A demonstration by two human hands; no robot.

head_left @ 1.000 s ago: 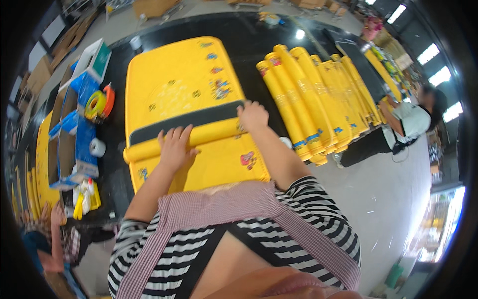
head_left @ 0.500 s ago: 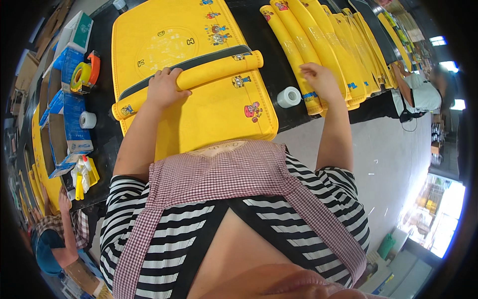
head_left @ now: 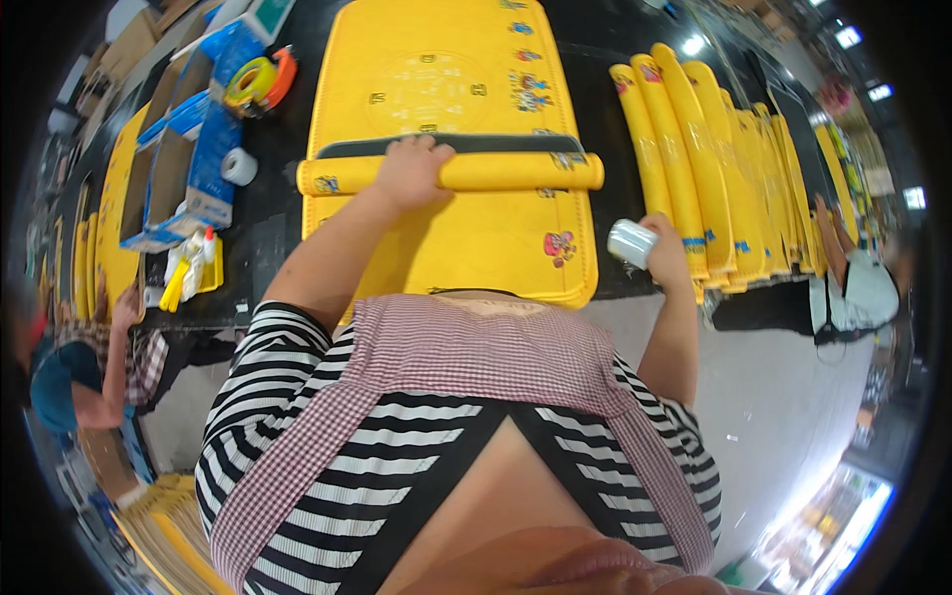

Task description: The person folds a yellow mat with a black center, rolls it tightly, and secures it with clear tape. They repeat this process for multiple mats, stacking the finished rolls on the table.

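Observation:
A yellow mat rolled into a tube (head_left: 516, 173) lies crosswise on a stack of flat yellow printed mats (head_left: 486, 238), with a dark grey strip showing along its far side. My left hand (head_left: 414, 171) is closed over the tube left of its middle, pressing it down. To the right of the stack, my right hand (head_left: 668, 250) grips a roll of clear tape (head_left: 629, 242) by its right side. Just beyond that hand, several rolled yellow mats (head_left: 684, 169) lie side by side.
At left stand blue cardboard boxes (head_left: 206, 164), a tape dispenser (head_left: 260, 83), a white tape roll (head_left: 238, 166) and a small yellow tray (head_left: 212, 268) of tools. Co-workers are at the left and right; one person's arm (head_left: 835, 238) reaches toward the rolled mats.
My right hand has come down from beside the rolled mats and taken hold of the clear tape roll. My left hand stays on the rolled mat. The whole view has shifted.

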